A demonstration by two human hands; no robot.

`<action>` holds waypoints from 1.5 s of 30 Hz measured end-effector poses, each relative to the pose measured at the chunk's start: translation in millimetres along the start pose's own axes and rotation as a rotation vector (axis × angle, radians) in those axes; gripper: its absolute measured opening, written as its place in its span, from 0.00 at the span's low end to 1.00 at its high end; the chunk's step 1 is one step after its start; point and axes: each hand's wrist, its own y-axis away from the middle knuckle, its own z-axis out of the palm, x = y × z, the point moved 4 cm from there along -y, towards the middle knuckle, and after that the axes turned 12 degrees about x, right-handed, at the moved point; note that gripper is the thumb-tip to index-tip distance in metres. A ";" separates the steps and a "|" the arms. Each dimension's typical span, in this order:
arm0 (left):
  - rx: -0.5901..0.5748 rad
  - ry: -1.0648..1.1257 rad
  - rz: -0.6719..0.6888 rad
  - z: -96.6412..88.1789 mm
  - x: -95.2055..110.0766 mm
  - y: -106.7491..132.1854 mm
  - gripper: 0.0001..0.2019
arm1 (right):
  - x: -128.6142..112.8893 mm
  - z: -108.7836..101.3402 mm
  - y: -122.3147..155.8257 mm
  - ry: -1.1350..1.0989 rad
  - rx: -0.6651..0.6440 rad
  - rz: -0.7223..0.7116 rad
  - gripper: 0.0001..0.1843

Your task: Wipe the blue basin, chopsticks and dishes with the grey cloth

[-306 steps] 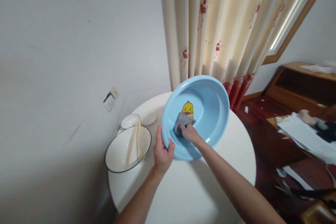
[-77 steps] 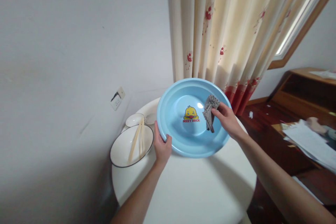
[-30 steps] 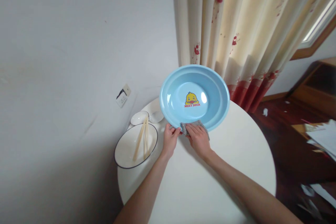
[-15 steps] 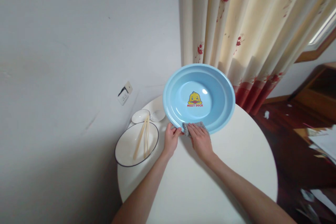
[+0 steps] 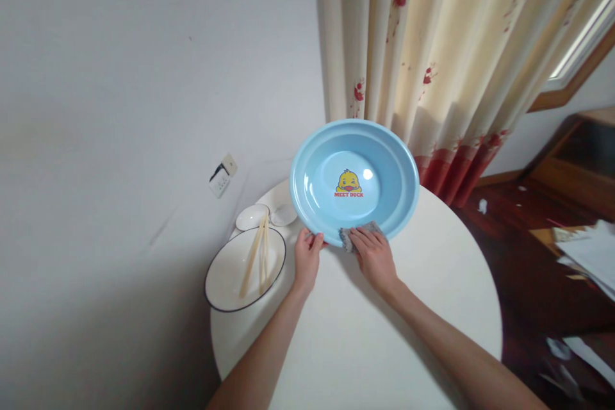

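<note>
A light-blue plastic basin (image 5: 398,195) with a yellow duck print on its bottom is tilted toward me over the white round table. My left hand (image 5: 306,256) grips its near rim at the lower left, thumb on the edge. Against the near rim, a little further right, my right hand (image 5: 373,256) presses a grey cloth (image 5: 348,240). Its fingers are closed over the cloth, and the basin's underside is hidden from view.
Left on the table (image 5: 355,346) stands a white dark-rimmed bowl (image 5: 223,275) with several chopsticks (image 5: 252,259) in it. Two small white dishes (image 5: 252,216) sit behind. A wall socket (image 5: 220,183) is at the left; a patterned curtain (image 5: 442,96) hangs behind the basin.
My right hand and the cloth have slid slightly right along the basin's near rim, away from my left hand. The whole view has shifted a little.
</note>
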 end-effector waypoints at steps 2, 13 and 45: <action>-0.027 -0.014 -0.004 2.3 -4.1 3.1 0.15 | -1.5 1.3 0.6 -0.009 0.002 0.010 0.25; -0.085 -0.052 -0.017 14.1 -4.9 17.0 0.14 | -21.0 10.3 -3.4 -0.095 0.013 -0.011 0.31; -0.050 -0.072 0.053 0.6 -2.9 6.0 0.14 | -10.6 -2.3 -7.2 -0.070 -0.003 0.030 0.28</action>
